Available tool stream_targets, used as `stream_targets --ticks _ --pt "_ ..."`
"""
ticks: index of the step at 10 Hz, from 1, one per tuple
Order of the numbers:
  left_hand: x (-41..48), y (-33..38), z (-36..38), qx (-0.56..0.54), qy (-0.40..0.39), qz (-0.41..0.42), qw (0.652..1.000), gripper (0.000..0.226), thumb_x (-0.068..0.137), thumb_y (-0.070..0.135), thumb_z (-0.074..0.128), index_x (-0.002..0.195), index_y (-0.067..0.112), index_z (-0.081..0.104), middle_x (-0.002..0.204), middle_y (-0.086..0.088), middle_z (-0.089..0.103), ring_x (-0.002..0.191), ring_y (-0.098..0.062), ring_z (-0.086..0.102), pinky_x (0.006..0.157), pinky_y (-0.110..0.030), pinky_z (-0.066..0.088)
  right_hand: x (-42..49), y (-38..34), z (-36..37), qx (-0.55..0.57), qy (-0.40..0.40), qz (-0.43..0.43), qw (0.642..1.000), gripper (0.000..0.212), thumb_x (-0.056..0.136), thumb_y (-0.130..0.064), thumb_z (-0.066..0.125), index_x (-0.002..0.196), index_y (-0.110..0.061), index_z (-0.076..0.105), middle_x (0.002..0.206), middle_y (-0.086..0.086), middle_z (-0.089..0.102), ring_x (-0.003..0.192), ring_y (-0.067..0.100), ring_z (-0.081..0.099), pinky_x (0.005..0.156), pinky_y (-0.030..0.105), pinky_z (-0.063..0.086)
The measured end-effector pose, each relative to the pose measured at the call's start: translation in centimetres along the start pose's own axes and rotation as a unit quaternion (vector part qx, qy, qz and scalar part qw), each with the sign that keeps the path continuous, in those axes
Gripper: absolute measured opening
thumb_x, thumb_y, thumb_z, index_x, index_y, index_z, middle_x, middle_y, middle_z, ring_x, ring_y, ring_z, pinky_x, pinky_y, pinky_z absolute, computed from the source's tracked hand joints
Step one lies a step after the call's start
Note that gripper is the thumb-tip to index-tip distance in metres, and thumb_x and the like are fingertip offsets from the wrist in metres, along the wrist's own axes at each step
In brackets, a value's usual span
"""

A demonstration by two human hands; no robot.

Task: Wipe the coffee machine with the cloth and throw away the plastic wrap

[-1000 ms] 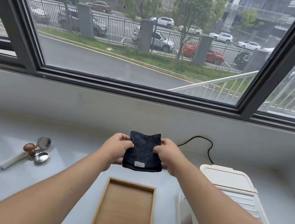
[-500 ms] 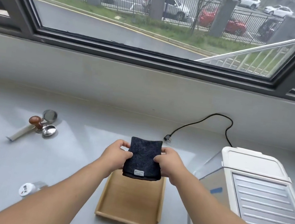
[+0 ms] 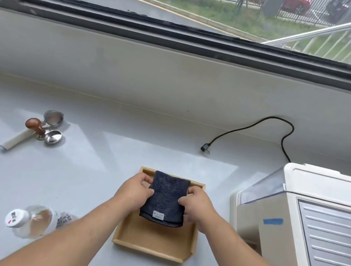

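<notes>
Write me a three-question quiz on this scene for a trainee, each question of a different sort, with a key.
1. Multiple choice: what do the left hand and the right hand grip between them? A) a dark cloth B) a sponge C) a paper towel
2. True or false: the black cord's plug lies loose on the counter, in no socket.
3. Fill in: as the person sees it, the coffee machine stands to the ____ of the wooden tray.
Key: 1 A; 2 true; 3 right.
</notes>
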State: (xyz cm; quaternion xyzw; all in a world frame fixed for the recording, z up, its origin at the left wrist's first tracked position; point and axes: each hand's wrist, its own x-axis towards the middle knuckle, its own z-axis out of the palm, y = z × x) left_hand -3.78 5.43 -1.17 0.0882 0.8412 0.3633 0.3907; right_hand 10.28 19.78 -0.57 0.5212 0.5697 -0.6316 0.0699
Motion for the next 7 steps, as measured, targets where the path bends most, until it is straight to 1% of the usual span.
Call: stream_targets --ticks 1,2,3,4,5,6,7 --pt "0.3 -1.0 0.3 0.021 0.002 -0.002 1.0 0.018 0.09 0.014 0.072 0.093 0.031 0.067 0.077 0.0 0.07 0.075 -0.021 0.072 0.08 -0.043 0.062 0.3 0.6 0.3 -0.012 0.007 0.001 1.0 0.021 0.089 0.004 0.055 0.102 -0.012 0.055 0.101 0.019 0.069 0.086 0.037 0.072 0.072 0.062 0.062" --pt "0.6 -1.9 0.4 0.027 -0.001 -0.004 1.0 0.019 0.09 0.014 0.073 0.092 0.031 0.067 0.072 0.002 0.066 0.069 -0.019 0.068 0.079 -0.043 0.062 0.4 0.8 0.5 -0.015 0.003 0.009 1.0 0.024 0.089 0.005 0.054 0.109 -0.009 0.057 0.107 0.02 0.072 0.093 0.039 0.074 0.073 0.063 0.063" --pt "0.7 -2.3 0.5 0.027 -0.011 -0.01 1.0 0.018 0.091 0.013 0.072 0.095 0.029 0.065 0.077 0.0 0.067 0.07 -0.02 0.068 0.079 -0.044 0.062 0.4 0.8 0.6 -0.051 0.007 0.009 0.999 0.023 0.088 0.001 0.054 0.11 -0.005 0.055 0.108 0.023 0.073 0.093 0.039 0.076 0.068 0.058 0.065" --pt "0.8 -2.2 0.3 0.035 -0.011 -0.011 0.999 0.018 0.088 0.018 0.074 0.098 0.029 0.064 0.085 -0.001 0.071 0.08 -0.023 0.071 0.085 -0.046 0.061 0.4 0.9 0.6 -0.082 0.015 0.007 0.997 0.02 0.086 -0.003 0.055 0.105 -0.009 0.053 0.104 0.021 0.073 0.088 0.038 0.077 0.06 0.05 0.065" --pt "0.4 -1.6 -0.2 0.057 -0.009 -0.011 0.998 0.018 0.087 0.026 0.074 0.098 0.032 0.061 0.092 0.004 0.071 0.086 -0.019 0.071 0.085 -0.039 0.059 0.4 0.7 0.3 -0.12 0.039 -0.016 0.992 0.018 0.08 -0.009 0.058 0.094 -0.017 0.052 0.083 0.009 0.066 0.064 0.028 0.066 0.055 0.039 0.06" --pt "0.1 -0.6 -1.0 0.08 -0.008 -0.005 0.997 0.018 0.088 0.033 0.071 0.102 0.035 0.059 0.097 0.009 0.07 0.087 -0.014 0.069 0.078 -0.033 0.056 0.2 0.0 -0.1 -0.128 0.059 -0.03 0.989 0.02 0.075 -0.014 0.057 0.095 -0.017 0.055 0.078 0.005 0.064 0.057 0.025 0.057 0.061 0.042 0.059" --pt "-0.3 0.4 -1.3 0.111 0.006 0.015 0.994 0.025 0.09 0.042 0.068 0.113 0.034 0.061 0.101 0.016 0.066 0.09 -0.005 0.064 0.077 -0.03 0.051 -0.3 -0.9 -0.6 -0.124 0.068 -0.052 0.989 0.019 0.077 -0.022 0.058 0.096 -0.023 0.057 0.086 0.005 0.066 0.059 0.022 0.06 0.05 0.036 0.06"
